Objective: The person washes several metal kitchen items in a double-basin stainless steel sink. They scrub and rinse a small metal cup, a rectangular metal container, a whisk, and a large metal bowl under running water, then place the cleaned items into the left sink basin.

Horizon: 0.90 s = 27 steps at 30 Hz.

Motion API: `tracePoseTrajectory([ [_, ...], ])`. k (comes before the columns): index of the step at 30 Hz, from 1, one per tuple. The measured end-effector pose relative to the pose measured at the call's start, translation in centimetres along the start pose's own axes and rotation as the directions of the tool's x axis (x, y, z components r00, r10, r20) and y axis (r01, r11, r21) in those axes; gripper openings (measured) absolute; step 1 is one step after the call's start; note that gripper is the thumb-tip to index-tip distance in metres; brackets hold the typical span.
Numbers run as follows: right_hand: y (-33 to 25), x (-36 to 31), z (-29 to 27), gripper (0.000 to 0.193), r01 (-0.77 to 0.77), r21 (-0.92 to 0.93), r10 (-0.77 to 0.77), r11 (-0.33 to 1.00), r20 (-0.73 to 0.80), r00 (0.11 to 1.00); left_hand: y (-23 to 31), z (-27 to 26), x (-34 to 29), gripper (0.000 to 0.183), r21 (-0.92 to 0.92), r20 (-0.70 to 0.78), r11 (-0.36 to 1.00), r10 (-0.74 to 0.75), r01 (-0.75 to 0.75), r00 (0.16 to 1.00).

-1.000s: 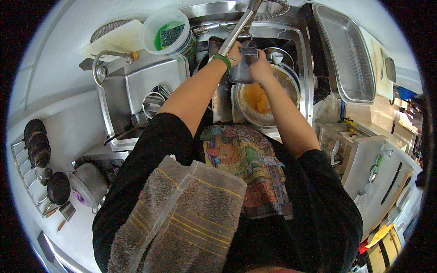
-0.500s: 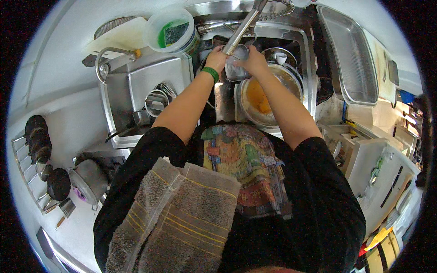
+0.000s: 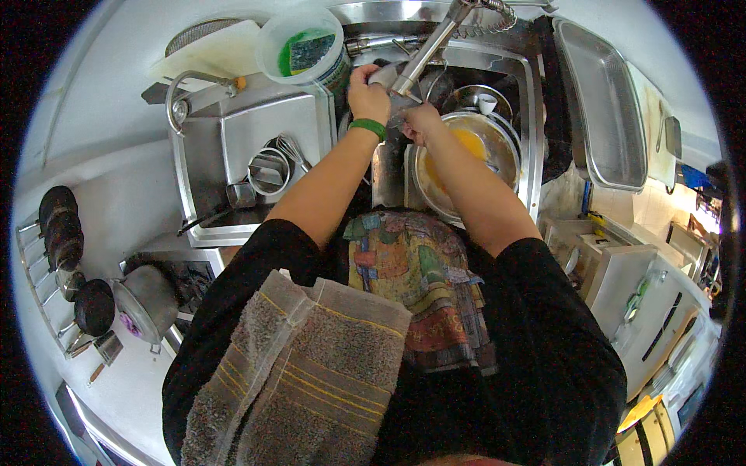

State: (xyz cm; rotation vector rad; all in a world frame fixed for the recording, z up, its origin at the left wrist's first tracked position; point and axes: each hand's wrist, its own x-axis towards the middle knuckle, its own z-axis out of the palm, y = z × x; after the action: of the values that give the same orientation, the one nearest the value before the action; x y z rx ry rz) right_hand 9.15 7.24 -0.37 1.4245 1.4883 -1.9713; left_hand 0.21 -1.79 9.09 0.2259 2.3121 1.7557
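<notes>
Under the metal spray tap (image 3: 431,53), a clear plastic container (image 3: 398,107) is tilted over the right-hand sink. My left hand (image 3: 368,101), with a green band at its wrist, is closed round the container's left side. Against the container's near end, my right hand (image 3: 422,123) is curled closed; what its fingers hold is hidden. Just below the right hand stands a wide metal bowl (image 3: 503,167) with orange-yellow liquid in it. Behind that bowl sits another metal dish with a small white cup (image 3: 486,103).
A translucent bucket (image 3: 268,56) with green liquid and a sponge stands left of the tap. The left sink (image 3: 256,124) holds a whisk (image 3: 291,149) and a metal pot (image 3: 269,171). At the right leans a large mesh tray (image 3: 610,109). A grey towel (image 3: 311,349) hangs at my front.
The container has turned and tilted in my left hand. My right hand has moved down toward its near end, its fingers now curled. The view has shifted slightly.
</notes>
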Motion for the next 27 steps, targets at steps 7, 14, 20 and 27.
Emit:
tracePoseTrajectory([
  [7,-3.7,-5.8,-2.4,0.063,0.153,-0.805,-0.457,0.573,-0.159,0.875,-1.8,-0.3,-0.1,0.035,0.157,0.246,0.987,-0.063,0.024,0.967],
  [14,-4.5,-7.8,-2.2,0.067,0.221,-0.802,-0.561,0.555,-0.164,0.812,-2.1,-0.5,3.4,0.036,0.285,0.482,0.955,-0.070,-0.081,0.873],
  [20,-3.0,-4.7,-1.6,0.075,0.093,-0.645,-0.433,0.759,-0.393,0.811,0.0,-0.3,1.9,0.041,0.365,0.525,0.928,-0.138,-0.076,0.840],
  [27,0.1,-3.4,-2.1,0.069,0.351,-0.663,-0.544,0.661,-0.102,0.833,-2.3,0.0,1.6,0.044,0.381,0.383,0.924,-0.190,0.032,0.904],
])
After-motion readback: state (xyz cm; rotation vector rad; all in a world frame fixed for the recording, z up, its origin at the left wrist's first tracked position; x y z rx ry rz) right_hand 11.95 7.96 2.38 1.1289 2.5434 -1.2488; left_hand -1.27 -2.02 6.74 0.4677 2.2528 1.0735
